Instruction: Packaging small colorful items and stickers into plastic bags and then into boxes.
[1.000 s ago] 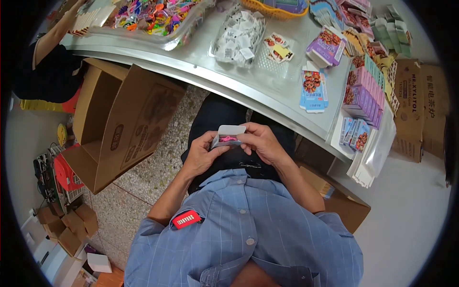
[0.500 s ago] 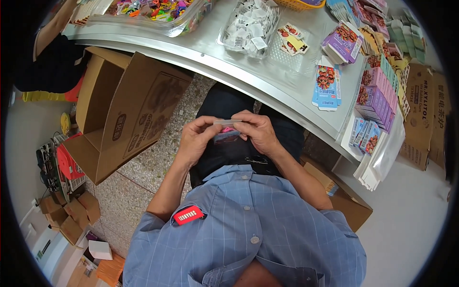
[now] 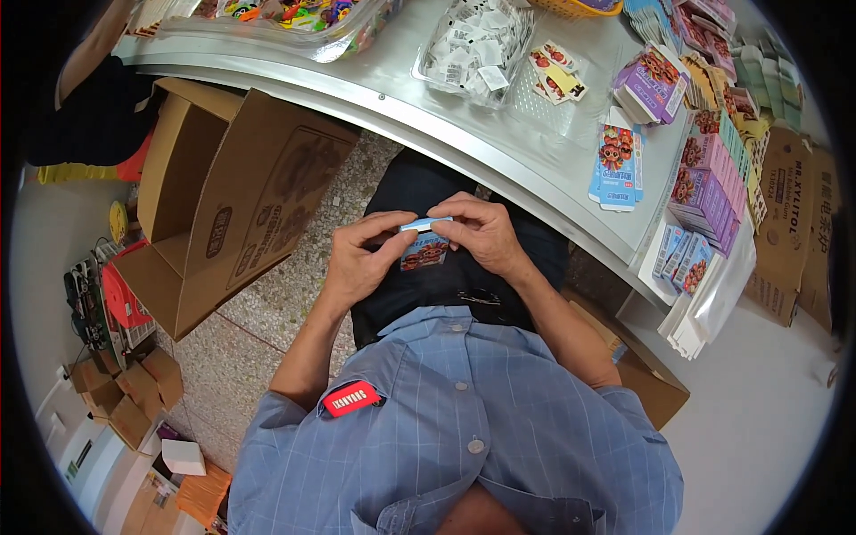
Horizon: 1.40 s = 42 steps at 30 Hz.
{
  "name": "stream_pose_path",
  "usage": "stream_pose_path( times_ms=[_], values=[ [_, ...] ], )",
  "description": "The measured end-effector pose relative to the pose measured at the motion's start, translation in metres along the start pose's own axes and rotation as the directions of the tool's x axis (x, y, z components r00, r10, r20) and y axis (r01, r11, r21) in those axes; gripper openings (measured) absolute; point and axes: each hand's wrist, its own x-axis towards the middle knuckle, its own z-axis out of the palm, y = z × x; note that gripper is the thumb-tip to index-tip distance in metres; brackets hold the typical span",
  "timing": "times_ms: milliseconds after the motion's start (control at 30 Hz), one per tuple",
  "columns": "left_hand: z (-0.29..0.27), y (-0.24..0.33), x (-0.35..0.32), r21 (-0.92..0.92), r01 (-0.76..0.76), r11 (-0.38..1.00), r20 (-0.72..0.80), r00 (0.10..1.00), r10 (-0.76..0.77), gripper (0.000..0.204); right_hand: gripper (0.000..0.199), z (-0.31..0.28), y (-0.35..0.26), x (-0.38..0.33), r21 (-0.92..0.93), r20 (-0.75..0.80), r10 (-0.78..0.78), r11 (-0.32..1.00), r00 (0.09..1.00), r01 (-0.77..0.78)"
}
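Box (image 3: 424,241) now lower, flatter, long axis left-right, both hands' fingers (image 3: 392,234) pinching it.

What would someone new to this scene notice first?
Both hands, left hand and right hand, pinch a small printed carton together over the lap, at the picture's centre. Beyond them a metal table carries stacks of purple cartons on the right, and a big open cardboard box stands on the floor at left.

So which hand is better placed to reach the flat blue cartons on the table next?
Probably the right hand: the flat blue cartons lie on its side of the table. The left hand shares the small box, farther away.
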Motion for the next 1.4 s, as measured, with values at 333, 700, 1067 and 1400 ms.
stream_pose_path(
  times_ms=[333, 700, 1067, 1400],
  values=[
    [-0.007, -0.004, 0.003, -0.065, 0.138, 0.988, 0.084, 0.988, -0.133, 0.02, 0.016, -0.001, 0.009, 0.001, 0.052, 0.034, -0.001, 0.999, 0.999, -0.001],
    [-0.007, -0.013, -0.006, 0.297, -0.364, 0.883, 0.137, 0.931, 0.338, 0.024, 0.024, -0.005, 0.008, -0.011, -0.222, 0.128, -0.156, 0.958, 0.979, 0.182],
    [0.01, -0.028, -0.024, 0.055, -0.067, 0.996, -0.023, 0.997, 0.069, 0.034, 0.031, 0.003, 0.005, -0.015, -0.244, 0.014, -0.136, 0.96, 0.991, 0.135],
    [0.014, -0.035, -0.013, 0.041, -0.118, 0.992, -0.01, 0.993, 0.118, 0.042, 0.03, -0.003, 0.003, -0.003, -0.274, 0.082, -0.213, 0.935, 0.974, 0.227]
  ],
)
